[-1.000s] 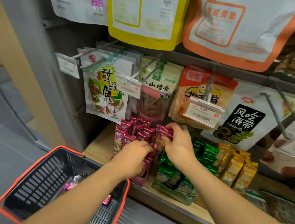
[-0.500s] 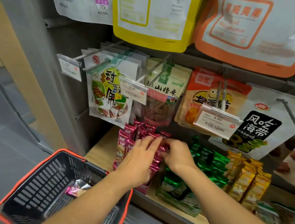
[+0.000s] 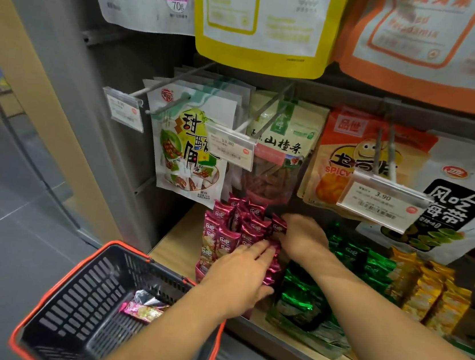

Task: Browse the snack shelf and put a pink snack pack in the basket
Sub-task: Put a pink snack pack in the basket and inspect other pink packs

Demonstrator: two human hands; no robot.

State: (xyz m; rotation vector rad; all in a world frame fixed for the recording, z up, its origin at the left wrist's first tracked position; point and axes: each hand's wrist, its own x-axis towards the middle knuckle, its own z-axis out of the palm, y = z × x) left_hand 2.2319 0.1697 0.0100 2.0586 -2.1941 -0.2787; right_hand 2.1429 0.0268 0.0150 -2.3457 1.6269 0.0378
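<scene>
Several pink snack packs (image 3: 232,227) stand upright in a display box on the wooden shelf (image 3: 177,235). My left hand (image 3: 241,276) lies flat over the front of the stack, fingers spread and touching the packs. My right hand (image 3: 302,237) reaches in from the right and pinches the top edge of one pink pack (image 3: 278,225) at the back of the row. A black basket with an orange rim (image 3: 75,273) hangs under my left forearm, with one pink snack pack (image 3: 141,310) lying inside it.
Green packs (image 3: 349,259) and yellow packs (image 3: 432,290) stand to the right of the pink ones. Hanging bags on metal hooks with price tags (image 3: 377,197) jut out just above my hands. Larger pouches hang higher up. Grey floor lies at the left.
My left hand has opened from a curled grip to lie flat over the packs. My right hand has stayed at the back of the pink row. The view has shifted closer.
</scene>
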